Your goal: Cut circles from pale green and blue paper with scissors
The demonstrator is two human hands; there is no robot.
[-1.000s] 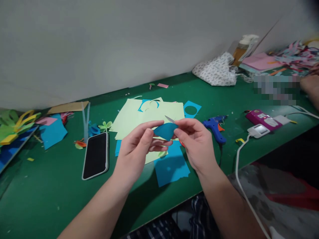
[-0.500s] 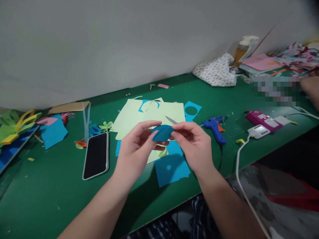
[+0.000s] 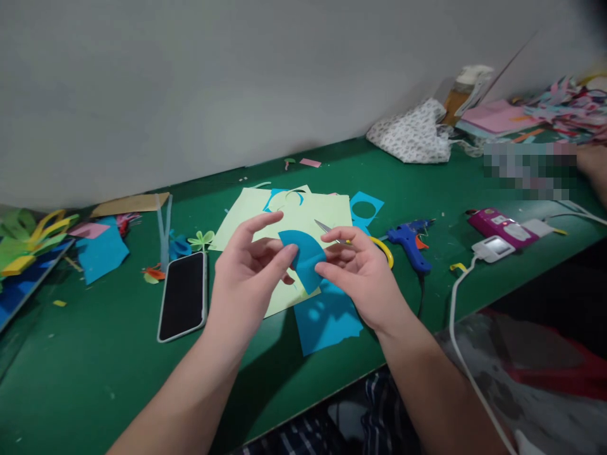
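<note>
A green table (image 3: 95, 366) set against a bare grey wall (image 3: 190, 82) is strewn with coloured paper. At its centre, the left hand (image 3: 246, 278) and right hand (image 3: 363, 278) each pinch an edge of one blue fan-shaped paper cutout (image 3: 306, 256), held just above the pale green sheets (image 3: 251, 221). One smartphone (image 3: 183, 296) lies at 9 o'clock of the hands, one blue glue gun (image 3: 408, 240) at 3 o'clock, and one pair of scissors (image 3: 328, 228) just behind the right hand.
</note>
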